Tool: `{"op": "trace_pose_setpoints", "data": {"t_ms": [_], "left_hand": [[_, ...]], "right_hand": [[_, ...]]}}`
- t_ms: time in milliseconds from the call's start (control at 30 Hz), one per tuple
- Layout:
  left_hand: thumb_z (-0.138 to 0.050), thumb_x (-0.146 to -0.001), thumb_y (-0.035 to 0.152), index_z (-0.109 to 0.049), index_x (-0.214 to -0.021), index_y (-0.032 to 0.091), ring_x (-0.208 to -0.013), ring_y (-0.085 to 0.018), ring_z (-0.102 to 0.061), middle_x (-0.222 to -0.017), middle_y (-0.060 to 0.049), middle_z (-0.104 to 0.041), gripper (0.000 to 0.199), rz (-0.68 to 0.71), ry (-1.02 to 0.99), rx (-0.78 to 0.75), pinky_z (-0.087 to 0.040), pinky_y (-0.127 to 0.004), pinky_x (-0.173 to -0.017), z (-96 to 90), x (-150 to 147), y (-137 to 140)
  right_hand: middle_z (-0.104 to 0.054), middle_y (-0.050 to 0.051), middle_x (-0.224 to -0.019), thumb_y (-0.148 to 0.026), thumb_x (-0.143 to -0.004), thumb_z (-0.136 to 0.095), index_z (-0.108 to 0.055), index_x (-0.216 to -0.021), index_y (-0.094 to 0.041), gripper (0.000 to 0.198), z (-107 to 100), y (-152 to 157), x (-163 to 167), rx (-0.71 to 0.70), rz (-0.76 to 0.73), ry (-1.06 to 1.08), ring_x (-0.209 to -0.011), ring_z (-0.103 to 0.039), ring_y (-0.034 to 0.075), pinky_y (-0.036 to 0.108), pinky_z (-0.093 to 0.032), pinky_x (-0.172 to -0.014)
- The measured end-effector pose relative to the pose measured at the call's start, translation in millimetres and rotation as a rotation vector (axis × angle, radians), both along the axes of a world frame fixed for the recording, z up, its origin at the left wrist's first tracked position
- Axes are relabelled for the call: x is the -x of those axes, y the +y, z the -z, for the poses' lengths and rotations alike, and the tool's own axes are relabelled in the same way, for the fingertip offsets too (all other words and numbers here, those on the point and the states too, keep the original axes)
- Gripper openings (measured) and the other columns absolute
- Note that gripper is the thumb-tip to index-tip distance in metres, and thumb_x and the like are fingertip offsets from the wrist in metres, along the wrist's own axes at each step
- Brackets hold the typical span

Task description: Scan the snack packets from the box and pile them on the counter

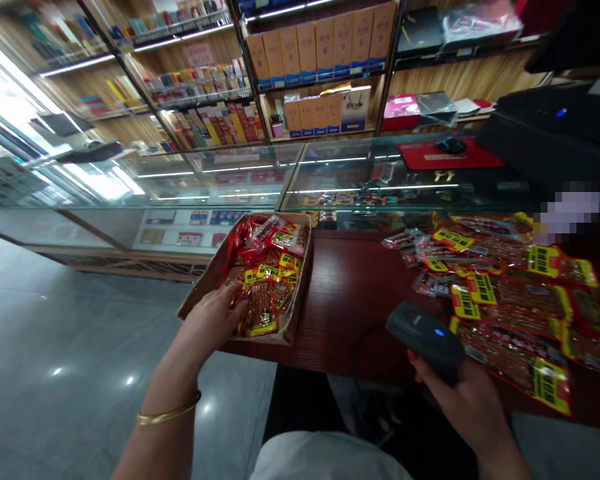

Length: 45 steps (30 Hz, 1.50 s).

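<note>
My left hand [215,317] reaches over the near left side of a cardboard box [300,293]. Its fingers look slightly apart and touch the left edge of a red-and-yellow snack packet [261,303] lying on top of several others. Some fingertips are hidden among the packets. Wrapped in my right hand [475,400] is a dark barcode scanner [425,333] with a small blue light, held above the counter's near edge and pointing left. Beside it, to the right, spreads a loose pile of similar snack packets [520,300].
The box and pile rest on a dark red wooden counter [340,287]. Behind it runs a glass display case [220,173], with a red mat [415,157] and a mouse [450,145] on top. Dark equipment [555,127] stands at right. Stocked shelves [325,77] line the wall.
</note>
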<state>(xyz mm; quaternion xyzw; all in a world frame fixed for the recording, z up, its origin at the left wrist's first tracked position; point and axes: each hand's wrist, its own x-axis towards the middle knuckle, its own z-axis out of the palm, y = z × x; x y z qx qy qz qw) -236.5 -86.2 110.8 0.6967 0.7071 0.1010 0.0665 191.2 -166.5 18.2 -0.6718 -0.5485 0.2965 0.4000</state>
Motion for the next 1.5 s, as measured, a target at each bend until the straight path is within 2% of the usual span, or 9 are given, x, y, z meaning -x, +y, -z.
{"op": "trace_pose_setpoints", "data": {"t_ms": [233,400,533,667,800,1000,1100,1267,1500], "left_hand": [[-0.078,-0.080,0.042,-0.050,-0.151,0.019,-0.138,-0.039,-0.054,-0.146,-0.021,-0.062,0.080,0.178,0.248,0.167,-0.043,-0.049,-0.112,0.9,-23.8,22.9],[-0.080,-0.071,0.063,-0.030,-0.162,0.007,-0.136,-0.051,-0.050,-0.146,-0.034,-0.054,0.118,0.182,0.481,0.254,-0.042,-0.058,-0.108,9.3,-44.2,31.1],[-0.081,-0.069,0.054,-0.028,-0.160,0.000,-0.137,-0.053,-0.049,-0.146,-0.039,-0.052,0.119,0.208,0.502,0.261,-0.041,-0.057,-0.108,9.9,-50.2,27.5],[-0.066,-0.080,0.033,-0.036,-0.159,0.008,-0.121,-0.040,-0.067,-0.131,-0.025,-0.070,0.089,0.176,0.269,0.300,-0.050,-0.044,-0.099,-15.4,-42.7,23.0],[-0.057,-0.085,0.037,-0.071,-0.130,0.020,-0.099,-0.034,-0.075,-0.102,-0.011,-0.081,0.050,-0.025,-0.041,0.167,-0.055,-0.041,-0.089,-35.0,-30.8,19.6],[-0.077,-0.072,0.043,-0.077,-0.110,0.017,-0.095,-0.029,-0.076,-0.105,-0.009,-0.081,0.046,-0.328,-1.115,-0.038,-0.064,-0.032,-0.067,-46.8,-47.4,3.6],[-0.078,-0.074,0.037,-0.074,-0.113,0.017,-0.097,-0.029,-0.077,-0.115,-0.010,-0.079,0.044,-0.302,-1.546,0.053,-0.067,-0.033,-0.065,-48.2,-84.1,-5.9],[-0.070,-0.083,0.026,-0.075,-0.113,0.012,-0.104,-0.031,-0.076,-0.121,-0.015,-0.077,0.033,-0.143,-1.907,0.482,-0.068,-0.043,-0.082,-5.2,-160.0,0.0],[-0.072,-0.085,0.026,-0.076,-0.112,0.013,-0.116,-0.032,-0.071,-0.126,-0.014,-0.076,0.030,-0.157,-1.975,0.379,-0.060,-0.051,-0.100,87.5,-219.3,29.6]], "right_hand": [[-0.080,0.004,-0.066,-0.059,-0.075,-0.078,-0.077,-0.069,-0.026,0.033,9.0,-7.8,-5.5,-0.007,0.000,-0.039,-0.061,-0.076,0.026,0.032,-0.063,-0.069],[-0.084,0.008,-0.077,-0.061,-0.076,-0.076,-0.076,-0.065,-0.026,0.037,14.5,-12.5,-10.7,-0.009,0.050,-0.044,-0.071,-0.080,0.029,0.032,-0.064,-0.072],[-0.084,0.008,-0.077,-0.061,-0.075,-0.077,-0.077,-0.067,-0.025,0.036,15.3,-16.1,-10.5,-0.002,0.060,-0.027,-0.072,-0.080,0.029,0.032,-0.064,-0.070],[-0.082,0.007,-0.072,-0.060,-0.073,-0.078,-0.076,-0.065,-0.026,0.035,13.0,-17.3,-12.6,0.005,0.079,-0.026,-0.068,-0.079,0.028,0.033,-0.064,-0.076],[-0.081,0.007,-0.070,-0.061,-0.070,-0.077,-0.076,-0.063,-0.025,0.036,8.4,-15.6,-15.0,0.020,0.113,-0.027,-0.069,-0.079,0.029,0.032,-0.063,-0.068],[-0.080,0.006,-0.066,-0.059,-0.068,-0.079,-0.076,-0.066,-0.025,0.034,5.0,-14.4,-15.2,-0.009,0.134,-0.010,-0.064,-0.078,0.028,0.030,-0.063,-0.062],[-0.079,0.006,-0.066,-0.056,-0.070,-0.078,-0.075,-0.064,-0.025,0.032,3.7,-17.4,-16.4,-0.032,0.153,0.006,-0.063,-0.077,0.027,0.031,-0.063,-0.062],[-0.080,0.007,-0.067,-0.056,-0.072,-0.076,-0.077,-0.068,-0.024,0.033,-6.7,-23.9,-18.1,-0.028,0.202,-0.002,-0.060,-0.077,0.027,0.031,-0.061,-0.056],[-0.078,0.004,-0.064,-0.051,-0.078,-0.074,-0.077,-0.072,-0.024,0.028,-10.7,-28.4,-16.5,-0.020,0.157,-0.003,-0.056,-0.073,0.024,0.032,-0.062,-0.063]]}}
